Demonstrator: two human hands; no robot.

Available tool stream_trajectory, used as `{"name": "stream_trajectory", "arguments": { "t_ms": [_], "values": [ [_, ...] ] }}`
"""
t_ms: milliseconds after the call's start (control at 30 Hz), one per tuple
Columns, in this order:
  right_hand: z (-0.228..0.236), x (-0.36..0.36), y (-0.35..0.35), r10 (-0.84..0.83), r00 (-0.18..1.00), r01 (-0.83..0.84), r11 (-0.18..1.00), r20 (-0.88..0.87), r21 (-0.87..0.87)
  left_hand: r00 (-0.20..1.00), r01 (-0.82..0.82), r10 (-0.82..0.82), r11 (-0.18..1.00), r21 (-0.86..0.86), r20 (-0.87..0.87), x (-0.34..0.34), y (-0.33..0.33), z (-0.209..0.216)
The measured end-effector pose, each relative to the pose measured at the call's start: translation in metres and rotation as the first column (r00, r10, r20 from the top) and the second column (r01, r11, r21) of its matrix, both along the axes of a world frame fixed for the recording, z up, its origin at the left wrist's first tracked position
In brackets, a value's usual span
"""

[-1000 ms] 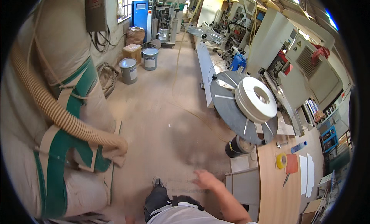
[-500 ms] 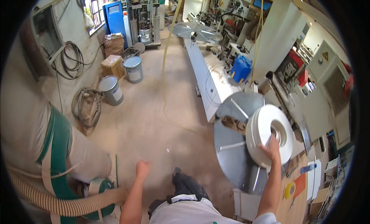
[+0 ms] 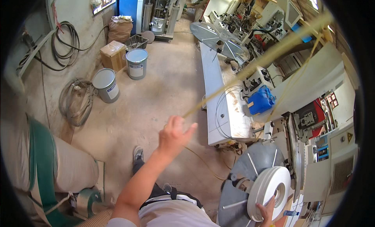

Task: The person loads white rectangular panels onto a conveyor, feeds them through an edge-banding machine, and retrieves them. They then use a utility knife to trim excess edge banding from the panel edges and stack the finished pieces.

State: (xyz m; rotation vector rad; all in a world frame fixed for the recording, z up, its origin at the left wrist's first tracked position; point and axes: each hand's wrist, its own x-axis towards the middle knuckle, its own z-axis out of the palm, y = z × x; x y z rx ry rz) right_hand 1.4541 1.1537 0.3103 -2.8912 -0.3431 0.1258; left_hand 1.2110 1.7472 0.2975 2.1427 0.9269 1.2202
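Note:
My left hand is raised over the floor in front of me, fingers curled and thumb sticking out. A long pale-yellow strip slants down from the upper right to its fingers. Below the hand the strip bends back toward the reel, so the hand appears to grip it; the exact hold is hidden. At the lower right my right hand grips the ring of a thick white roll of banding, fingers at its centre hole. The roll leans against a grey disc-shaped reel with light spokes.
A long white machine bench runs away on the right, with a blue jug and another grey reel. To the left stand two grey buckets, a cardboard box, coiled hose and a dust-collector bag.
My left hand has risen and moved right, up to the yellow strip, which now slants instead of hanging nearly upright. The view has shifted; my right hand stays on the white roll.

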Motion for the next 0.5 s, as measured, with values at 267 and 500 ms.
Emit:
{"name": "stream_trajectory", "arguments": {
  "t_ms": [267, 500],
  "values": [
    [-0.069, -0.034, 0.080, -0.294, 0.932, 0.351, 0.877, 0.210, -0.329, 0.746, 0.665, -0.637, 0.699, 0.263, -0.194, 0.061, 0.093, -0.046],
    [0.000, -0.111, 0.218, -0.410, 0.911, 0.336, 0.805, -0.049, -0.489, 0.475, 0.863, -0.880, 0.468, 0.192, 0.013, 0.096, 0.151, -0.053]
  ]
}}
